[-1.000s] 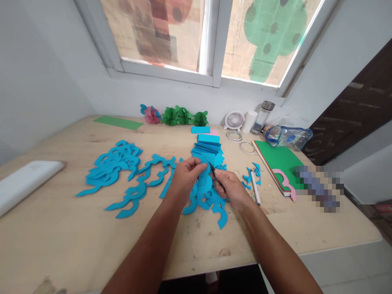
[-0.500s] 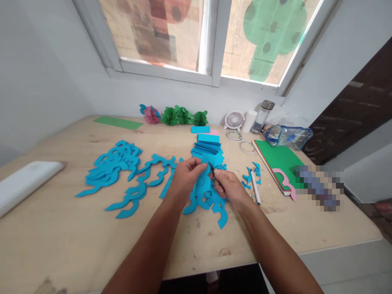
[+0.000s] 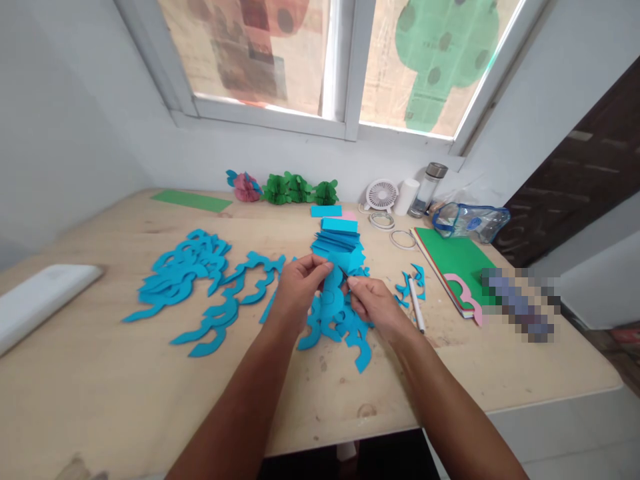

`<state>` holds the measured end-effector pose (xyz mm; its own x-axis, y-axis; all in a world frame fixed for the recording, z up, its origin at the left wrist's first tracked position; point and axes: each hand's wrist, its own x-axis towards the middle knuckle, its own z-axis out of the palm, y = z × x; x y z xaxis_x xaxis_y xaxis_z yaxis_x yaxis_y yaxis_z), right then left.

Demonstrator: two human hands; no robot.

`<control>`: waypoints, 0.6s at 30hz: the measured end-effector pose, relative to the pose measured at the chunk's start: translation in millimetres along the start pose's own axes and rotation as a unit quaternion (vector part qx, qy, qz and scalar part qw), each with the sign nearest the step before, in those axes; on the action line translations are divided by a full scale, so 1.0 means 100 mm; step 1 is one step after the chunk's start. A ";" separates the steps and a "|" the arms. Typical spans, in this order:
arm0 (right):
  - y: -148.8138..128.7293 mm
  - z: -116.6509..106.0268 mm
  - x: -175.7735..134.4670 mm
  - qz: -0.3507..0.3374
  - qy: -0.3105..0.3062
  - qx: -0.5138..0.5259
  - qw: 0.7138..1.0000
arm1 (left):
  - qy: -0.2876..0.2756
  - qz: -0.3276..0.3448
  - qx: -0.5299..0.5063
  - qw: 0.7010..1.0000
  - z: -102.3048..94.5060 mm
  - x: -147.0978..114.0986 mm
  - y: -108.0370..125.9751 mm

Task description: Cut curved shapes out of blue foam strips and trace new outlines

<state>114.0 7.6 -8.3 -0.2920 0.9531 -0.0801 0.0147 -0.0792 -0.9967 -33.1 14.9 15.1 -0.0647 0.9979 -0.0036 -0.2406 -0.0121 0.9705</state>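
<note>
My left hand [image 3: 303, 285] pinches the top of a blue paper piece [image 3: 331, 293] that has wavy edges and a drawn curved line. Closed around small scissors is my right hand [image 3: 373, 300]; only a dark bit of the blades [image 3: 344, 272] shows, at the paper's right edge, and the handles are hidden in the fingers. Beneath the hands lie curly blue cut-outs [image 3: 361, 350], partly covered. Just behind them stands a stack of folded blue paper [image 3: 336, 241]. To the left spread a pile of wavy blue strips [image 3: 185, 267] and some looser strips [image 3: 223, 313].
Right of my hands lie blue scraps [image 3: 419, 275] and a white pen [image 3: 417, 307]. Further right are a green sheet [image 3: 460, 263], a pink cut-out [image 3: 465, 293] and a clear pouch [image 3: 473, 223]. A small fan [image 3: 382, 195], bottle [image 3: 428, 192] and green paper shapes [image 3: 297, 189] line the wall.
My left hand has shifted slightly left and up along the paper. The held piece is turned more upright, and less of the dark blades shows at my right hand.
</note>
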 end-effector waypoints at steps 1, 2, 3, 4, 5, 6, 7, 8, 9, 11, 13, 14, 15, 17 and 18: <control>0.00 0.00 0.00 0.000 0.000 0.000 1.000 | -0.001 -0.004 -0.006 1.000 0.00 0.00 0.01; 0.00 0.00 0.00 -0.001 -0.001 -0.001 1.000 | -0.005 -0.010 -0.015 1.000 0.00 -0.01 0.02; 0.01 0.00 0.00 -0.002 -0.002 -0.001 1.000 | -0.012 -0.016 -0.027 0.999 0.00 -0.01 0.02; 0.01 0.00 0.00 -0.003 -0.003 -0.001 1.000 | -0.021 -0.024 -0.039 0.999 0.00 -0.01 0.03; 0.01 0.00 0.00 -0.004 -0.004 0.000 1.000 | -0.027 -0.030 -0.049 0.998 0.00 -0.01 0.03; 0.01 -0.01 0.00 -0.005 -0.005 0.000 1.000 | -0.032 -0.035 -0.057 0.997 0.00 -0.01 0.03; 0.02 -0.01 0.00 -0.005 -0.006 0.001 1.000 | -0.035 -0.038 -0.061 0.997 -0.01 -0.01 0.03; 0.02 -0.01 0.00 -0.005 -0.006 0.002 1.000 | -0.036 -0.039 -0.062 0.997 -0.01 -0.01 0.02; 0.02 -0.01 0.00 -0.005 -0.006 0.002 1.000 | -0.037 -0.040 -0.061 0.997 -0.01 -0.01 0.02; 0.02 -0.01 0.01 -0.007 -0.006 0.001 1.000 | -0.038 -0.040 -0.058 0.997 -0.02 -0.01 0.02; 0.01 -0.02 0.00 -0.010 -0.006 -0.004 1.000 | -0.040 -0.041 -0.058 0.997 -0.02 -0.01 0.02; 0.01 -0.02 0.00 -0.011 -0.005 -0.006 1.000 | -0.040 -0.042 -0.059 0.997 -0.02 -0.01 0.02; 0.01 -0.01 0.00 -0.013 -0.003 -0.009 1.000 | -0.039 -0.043 -0.061 0.996 -0.02 -0.01 0.02; 0.00 -0.01 0.00 -0.013 -0.001 -0.009 1.000 | -0.041 -0.045 -0.063 0.996 -0.01 -0.01 0.02; 0.00 -0.01 0.00 -0.013 -0.001 -0.007 1.000 | -0.042 -0.046 -0.065 0.996 -0.01 -0.01 0.02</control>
<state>115.5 7.8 -8.5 -0.2938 0.9544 -0.0535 0.0205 -0.0497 -0.9986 -34.9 14.1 16.4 0.0438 0.9969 -0.0657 -0.3646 0.0772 0.9279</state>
